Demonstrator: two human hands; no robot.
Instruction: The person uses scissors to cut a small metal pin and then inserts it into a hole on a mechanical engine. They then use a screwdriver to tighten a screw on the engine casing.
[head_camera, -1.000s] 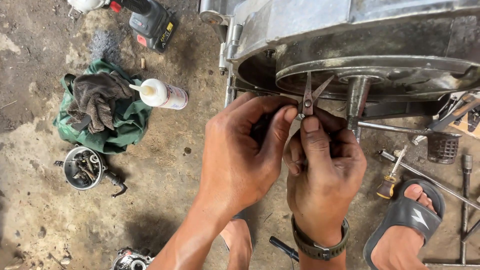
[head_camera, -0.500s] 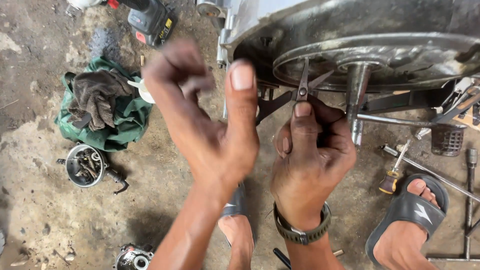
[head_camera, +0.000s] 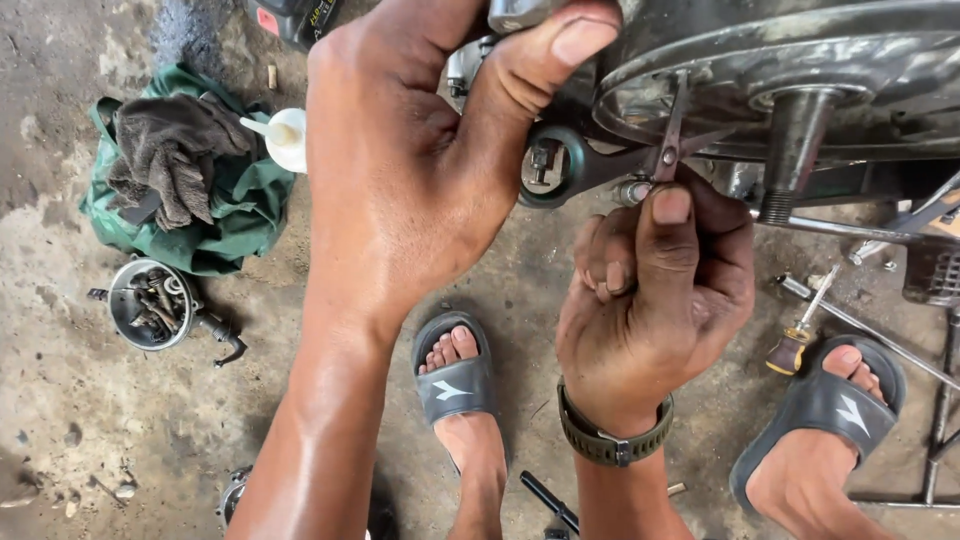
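Observation:
My right hand (head_camera: 655, 300) grips the handles of small pliers (head_camera: 668, 135), whose jaws point up into the round metal drum (head_camera: 800, 50) of an engine casing. My left hand (head_camera: 410, 170) reaches up over the casing's left edge, thumb pressed on the dark rim and fingers hidden behind the metal. A threaded shaft (head_camera: 790, 150) hangs down from the drum just right of the pliers. A dark ring-shaped part (head_camera: 560, 165) sits between my two hands.
A green cloth with a grey rag (head_camera: 180, 170) and a white squeeze bottle (head_camera: 280, 135) lie at left. A tin of small parts (head_camera: 150, 305) sits below them. A screwdriver (head_camera: 800, 335) and metal rods lie at right. My feet wear grey slides (head_camera: 455, 380).
My left hand let go of the pliers, swung out and up, and now holds the casing's edge. My right hand keeps the pliers at the drum. The view has moved closer.

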